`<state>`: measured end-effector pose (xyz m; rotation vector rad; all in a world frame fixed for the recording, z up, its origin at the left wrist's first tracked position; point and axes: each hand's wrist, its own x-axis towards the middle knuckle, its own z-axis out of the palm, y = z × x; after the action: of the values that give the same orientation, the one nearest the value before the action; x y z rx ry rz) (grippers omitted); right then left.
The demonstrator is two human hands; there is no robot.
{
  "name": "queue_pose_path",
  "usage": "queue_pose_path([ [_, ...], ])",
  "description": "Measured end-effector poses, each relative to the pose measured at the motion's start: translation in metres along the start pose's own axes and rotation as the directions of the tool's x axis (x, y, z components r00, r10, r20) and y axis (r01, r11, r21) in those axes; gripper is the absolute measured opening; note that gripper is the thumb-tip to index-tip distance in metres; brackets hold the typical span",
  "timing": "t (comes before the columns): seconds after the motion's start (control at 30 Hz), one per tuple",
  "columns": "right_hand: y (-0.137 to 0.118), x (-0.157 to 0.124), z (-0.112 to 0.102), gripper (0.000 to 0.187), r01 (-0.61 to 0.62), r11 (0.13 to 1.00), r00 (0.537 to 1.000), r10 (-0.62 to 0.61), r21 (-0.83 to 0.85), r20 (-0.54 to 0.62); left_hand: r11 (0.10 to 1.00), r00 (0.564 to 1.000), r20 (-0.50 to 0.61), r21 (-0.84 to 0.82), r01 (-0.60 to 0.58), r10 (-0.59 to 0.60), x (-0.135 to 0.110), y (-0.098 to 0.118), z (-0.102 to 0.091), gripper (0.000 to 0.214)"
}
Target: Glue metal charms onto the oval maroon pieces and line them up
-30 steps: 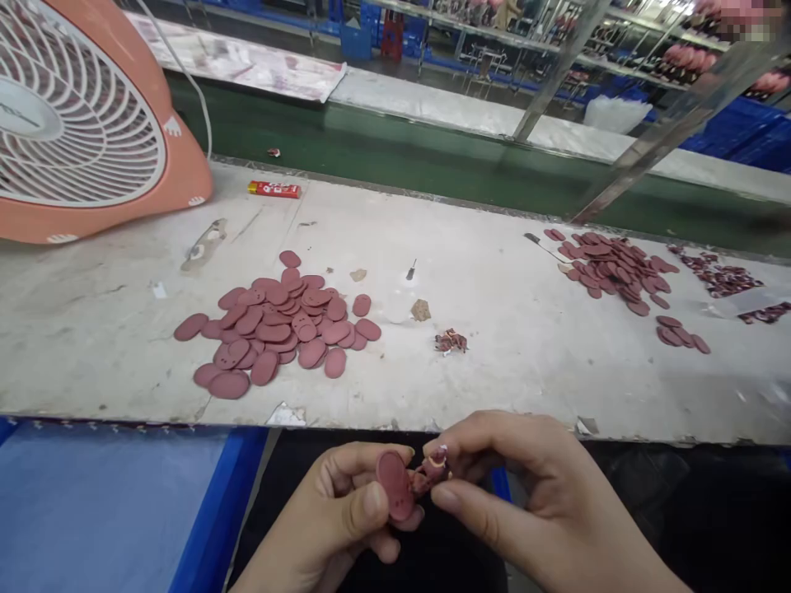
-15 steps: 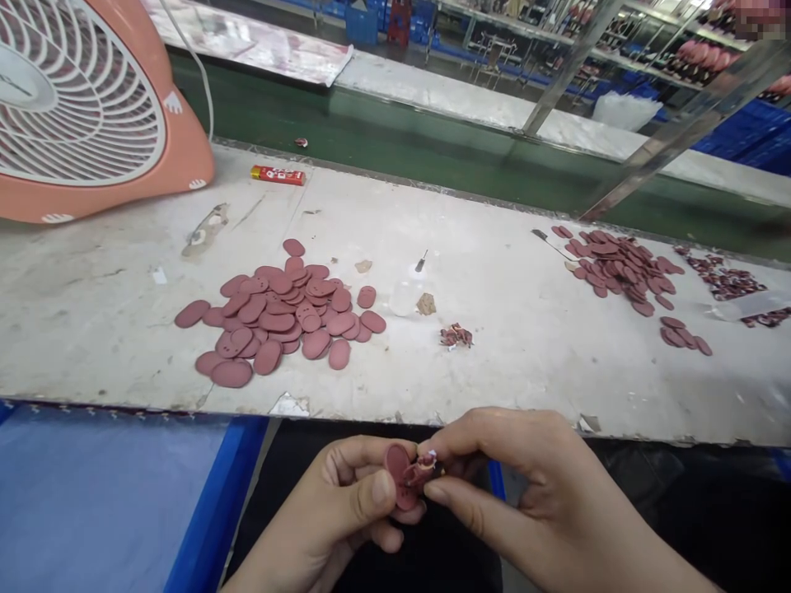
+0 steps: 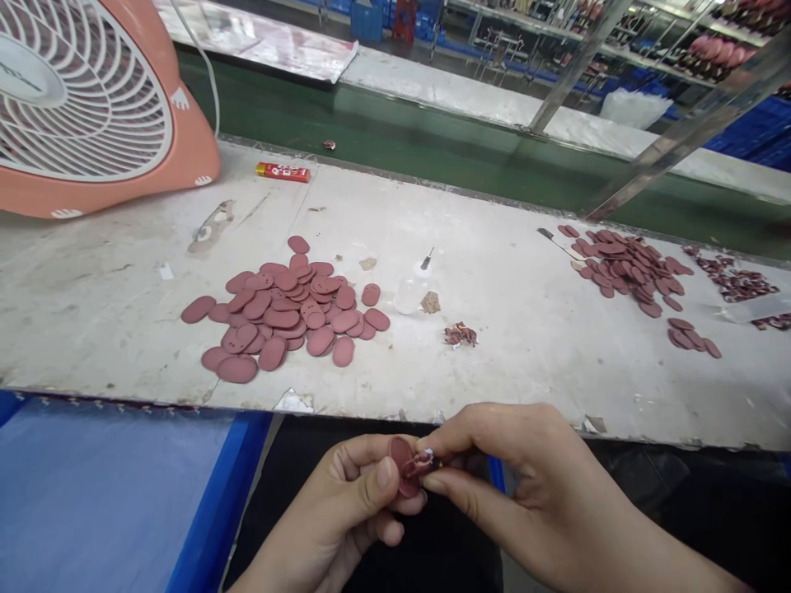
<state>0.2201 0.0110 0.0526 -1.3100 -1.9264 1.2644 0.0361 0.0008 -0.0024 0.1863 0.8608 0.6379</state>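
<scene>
Between thumb and fingers, my left hand (image 3: pixel 355 494) pinches a dark pink oval disc (image 3: pixel 400 453), tilted up on edge. My right hand (image 3: pixel 512 486) is closed on a small dark-red figure piece (image 3: pixel 422 463) with a white spot, pressed against the disc's face. Its fine shape is too small to tell. On the worktop beyond lies a heap of similar oval discs (image 3: pixel 284 317), some with small holes. A little cluster of figure pieces (image 3: pixel 461 334) lies nearer the hands, beside a clear bottle with a needle tip (image 3: pixel 411 292).
An orange fan (image 3: pixel 92 107) stands at the left of the worktop (image 3: pixel 494 379), near a red-and-yellow tube (image 3: pixel 283 172). More discs (image 3: pixel 630 268) and dark-red pieces (image 3: pixel 735 280) lie at right. A green belt (image 3: pixel 395 140) runs behind. A blue-edged bin (image 3: pixel 117 494) sits at lower left.
The view has shifted slightly. Both hands stay in nearly the same place, holding the disc and the figure piece together. The small piece on the green belt has moved right.
</scene>
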Motion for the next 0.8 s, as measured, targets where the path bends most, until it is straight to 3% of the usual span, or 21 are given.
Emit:
queue_pose_path([
  [0.57,0.001,0.002,0.013,0.019,-0.079,0.980,0.996,0.086,0.181,-0.035,0.996,0.993,-0.080,-0.017,-0.084,0.083,-0.002,-0.004,0.000,0.030],
  [0.8,0.000,0.005,0.015,0.020,-0.063,0.976,0.997,0.068,0.211,-0.019,0.996,0.996,-0.014,-0.023,-0.090,0.090,-0.002,-0.009,-0.009,0.026],
])
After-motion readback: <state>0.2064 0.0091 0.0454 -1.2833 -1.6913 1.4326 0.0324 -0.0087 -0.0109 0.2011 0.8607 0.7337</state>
